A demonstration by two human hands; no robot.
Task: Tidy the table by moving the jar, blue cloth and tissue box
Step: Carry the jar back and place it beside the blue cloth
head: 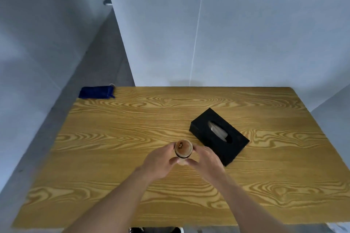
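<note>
A small jar [183, 150] with a brown lid stands near the middle of the wooden table [113, 195]. My left hand [160, 161] wraps its left side and my right hand [205, 159] wraps its right side, fingers curled around the glass. A black tissue box [212, 130] lies at an angle just right of the jar, with a white tissue showing in its slot. The folded blue cloth [97, 92] sits on the table's far left corner.
Grey tiled walls stand behind the table and to its left. A metal fitting [107, 2] projects from the wall corner high at the left. Dark shoes [155, 230] show below the table's near edge.
</note>
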